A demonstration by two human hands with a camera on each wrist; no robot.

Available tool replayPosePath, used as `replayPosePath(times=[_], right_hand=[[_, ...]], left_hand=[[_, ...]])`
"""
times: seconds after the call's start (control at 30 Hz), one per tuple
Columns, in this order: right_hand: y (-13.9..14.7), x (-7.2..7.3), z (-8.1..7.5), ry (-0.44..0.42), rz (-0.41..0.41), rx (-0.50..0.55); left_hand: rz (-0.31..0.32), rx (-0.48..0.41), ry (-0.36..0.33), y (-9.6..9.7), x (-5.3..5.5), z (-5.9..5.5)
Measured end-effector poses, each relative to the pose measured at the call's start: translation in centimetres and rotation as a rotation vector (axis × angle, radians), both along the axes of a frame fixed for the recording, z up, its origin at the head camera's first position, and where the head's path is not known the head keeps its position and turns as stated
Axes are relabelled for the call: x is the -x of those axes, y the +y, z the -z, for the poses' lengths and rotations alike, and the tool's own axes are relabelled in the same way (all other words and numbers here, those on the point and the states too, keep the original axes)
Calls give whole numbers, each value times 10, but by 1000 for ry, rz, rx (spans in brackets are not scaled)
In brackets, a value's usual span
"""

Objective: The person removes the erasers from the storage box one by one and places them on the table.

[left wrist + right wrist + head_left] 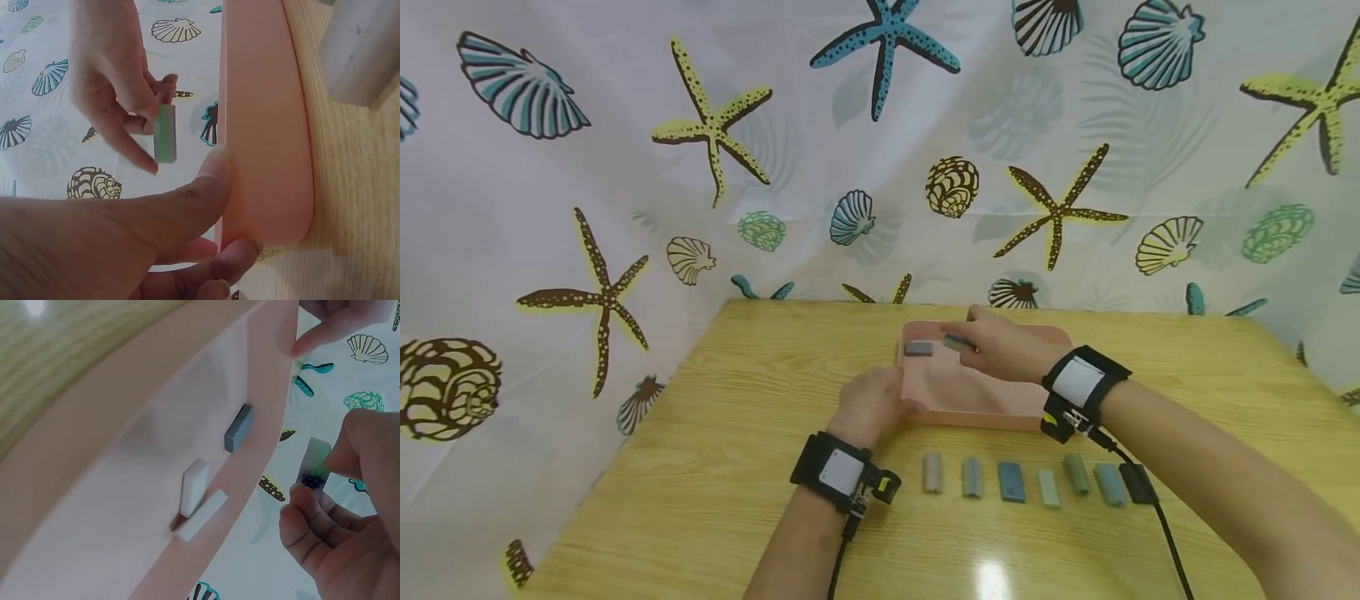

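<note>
My right hand (1000,343) pinches a small green-and-grey eraser-like block (957,342) between thumb and fingers, above the far part of a pink tray (985,421). In the left wrist view the block (165,134) hangs off the fingertips, apart from the tray. My left hand (871,404) grips the tray's near left corner, with the thumb (215,172) on the rim and the fingers outside it. Inside the tray lies a dark grey block (239,428). Two pale blocks, one flat (195,487) and one leaning at the wall (201,515), show in the right wrist view.
In front of the tray, several small blocks stand in a row on the wooden table (760,417), from a beige one (932,473) past a blue one (1011,482) to a black one (1138,483). A shell-print curtain (820,167) hangs behind. Cables trail from both wrists.
</note>
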State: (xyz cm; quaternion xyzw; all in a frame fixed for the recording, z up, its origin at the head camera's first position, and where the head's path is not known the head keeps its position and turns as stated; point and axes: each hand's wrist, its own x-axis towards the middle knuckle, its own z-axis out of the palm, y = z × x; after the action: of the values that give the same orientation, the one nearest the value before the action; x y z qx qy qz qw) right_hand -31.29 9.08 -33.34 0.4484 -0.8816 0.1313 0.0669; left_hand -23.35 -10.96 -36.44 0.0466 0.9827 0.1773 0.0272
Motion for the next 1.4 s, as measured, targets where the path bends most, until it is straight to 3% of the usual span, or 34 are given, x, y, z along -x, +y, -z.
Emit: replayPosePath(times=[0.27, 0.47, 0.8, 1.0, 1.23, 1.4], right_hand=[[15, -18, 1, 18, -12, -2], [20, -28, 2, 13, -61, 61], [16, -65, 3, -64, -133, 80], [8, -89, 9, -203, -218, 79], [-4, -117, 23, -216, -259, -29], [-12, -129, 32, -195, -297, -105]], left_hand=[[14, -6, 27, -1, 0, 1], [20, 6, 36, 0, 0, 3], [26, 17, 42, -1, -2, 1], [36, 38, 53, -1, -1, 1], [24, 36, 38, 0, 0, 1], [15, 21, 38, 1, 0, 3]])
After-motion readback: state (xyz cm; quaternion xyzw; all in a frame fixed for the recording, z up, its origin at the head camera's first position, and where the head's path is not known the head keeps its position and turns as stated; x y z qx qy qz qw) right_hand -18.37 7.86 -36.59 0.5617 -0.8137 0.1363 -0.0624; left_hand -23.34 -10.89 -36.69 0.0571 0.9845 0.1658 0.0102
